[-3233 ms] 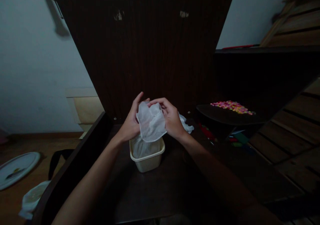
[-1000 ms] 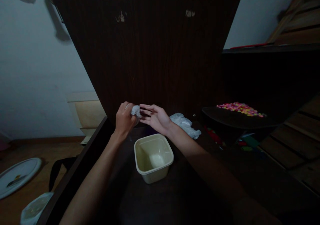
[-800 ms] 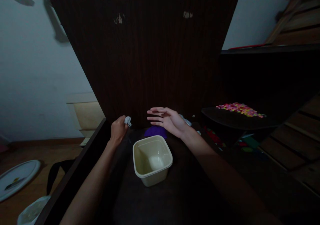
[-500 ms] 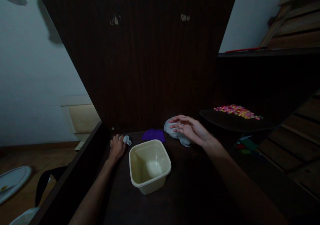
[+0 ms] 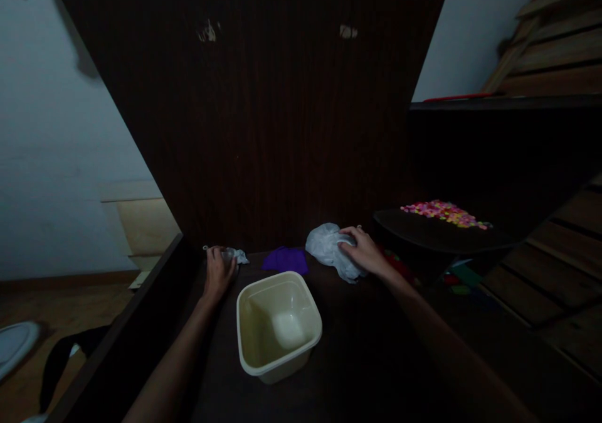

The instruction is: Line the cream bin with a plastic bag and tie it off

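Observation:
My left hand (image 5: 219,275) is curled round a small clear object (image 5: 227,255) beside a crumpled whitish wrapper (image 5: 241,257), near the back left of the dark surface. My right hand (image 5: 361,251) has its fingers closed on the right part of a pale plastic bag (image 5: 324,245). Between the hands lies a folded purple cloth (image 5: 285,260). A cream square tub (image 5: 279,369) stands in front of the cloth, with nothing seen inside it.
A dark upright panel (image 5: 282,128) rises behind the surface. On the right, a dark rounded shelf (image 5: 442,237) bears many small pink and yellow pieces (image 5: 446,213). A raised dark edge (image 5: 122,322) runs along the left.
My right hand has come down and its fingers have closed on the bag. My left hand has shifted slightly, and the clear object now shows. The view has moved a little.

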Action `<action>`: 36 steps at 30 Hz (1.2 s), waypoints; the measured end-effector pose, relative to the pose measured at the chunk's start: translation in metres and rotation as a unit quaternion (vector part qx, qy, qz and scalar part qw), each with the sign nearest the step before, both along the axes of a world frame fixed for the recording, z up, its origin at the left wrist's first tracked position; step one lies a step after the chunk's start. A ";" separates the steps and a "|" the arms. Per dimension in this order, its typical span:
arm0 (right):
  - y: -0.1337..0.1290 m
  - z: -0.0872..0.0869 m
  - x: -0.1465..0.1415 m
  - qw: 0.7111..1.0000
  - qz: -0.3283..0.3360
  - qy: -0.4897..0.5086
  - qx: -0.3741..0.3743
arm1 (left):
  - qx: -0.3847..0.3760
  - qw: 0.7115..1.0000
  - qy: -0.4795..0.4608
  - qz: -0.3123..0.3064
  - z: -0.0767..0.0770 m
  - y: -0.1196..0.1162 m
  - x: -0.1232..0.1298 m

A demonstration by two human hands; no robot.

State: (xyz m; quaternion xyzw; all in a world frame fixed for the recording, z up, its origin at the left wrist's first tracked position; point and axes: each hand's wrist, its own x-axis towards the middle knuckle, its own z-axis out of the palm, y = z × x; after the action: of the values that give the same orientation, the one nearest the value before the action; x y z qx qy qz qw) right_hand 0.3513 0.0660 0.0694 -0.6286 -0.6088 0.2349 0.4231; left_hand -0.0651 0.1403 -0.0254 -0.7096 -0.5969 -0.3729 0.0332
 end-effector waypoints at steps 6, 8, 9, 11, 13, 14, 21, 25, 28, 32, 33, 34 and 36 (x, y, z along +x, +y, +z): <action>0.003 -0.032 -0.023 0.974 -0.009 -0.221 -0.043 | -0.014 0.999 -0.004 -0.029 0.008 -0.007 0.006; 0.002 -0.037 -0.029 0.962 -0.015 -0.267 -0.054 | -0.021 0.999 -0.003 -0.031 0.014 -0.015 0.008; 0.002 -0.038 -0.031 0.956 -0.019 -0.286 -0.055 | -0.025 0.999 -0.004 -0.031 0.017 -0.019 0.008; 0.001 -0.038 -0.034 0.947 -0.028 -0.316 -0.053 | -0.033 0.999 -0.011 -0.029 0.023 -0.027 0.007; 0.001 -0.034 -0.036 0.940 -0.040 -0.335 -0.047 | -0.034 0.999 -0.026 -0.022 0.031 -0.036 0.006; 0.000 -0.031 -0.037 0.938 -0.045 -0.341 -0.042 | -0.031 0.999 -0.036 -0.017 0.035 -0.040 0.004; -0.014 0.001 -0.030 0.945 -0.067 -0.317 0.040 | 0.012 0.994 -0.108 -0.017 0.075 -0.093 0.009; -0.025 0.038 -0.025 0.958 -0.065 -0.255 0.112 | -0.010 0.976 -0.180 -0.120 0.096 -0.139 0.022; -0.043 0.073 -0.030 0.980 -0.014 -0.102 0.173 | -0.053 0.948 -0.244 -0.195 0.100 -0.171 0.034; -0.076 0.109 -0.057 0.969 0.139 0.103 0.174 | -0.106 0.919 -0.268 -0.267 0.095 -0.196 0.049; -0.083 0.114 -0.066 0.964 0.168 0.127 0.160 | -0.104 0.918 -0.265 -0.277 0.093 -0.200 0.052; -0.089 0.116 -0.075 0.960 0.192 0.141 0.149 | -0.102 0.918 -0.258 -0.283 0.092 -0.202 0.055; -0.096 0.117 -0.094 0.953 0.225 0.151 0.133 | -0.097 0.923 -0.241 -0.283 0.088 -0.204 0.059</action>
State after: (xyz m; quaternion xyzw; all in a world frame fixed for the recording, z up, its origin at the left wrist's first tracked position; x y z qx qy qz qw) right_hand 0.2577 -0.0304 0.1863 -0.3705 -0.6894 0.3332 0.5258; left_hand -0.0062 -0.0639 0.0629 -0.7370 -0.3947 -0.4674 -0.2873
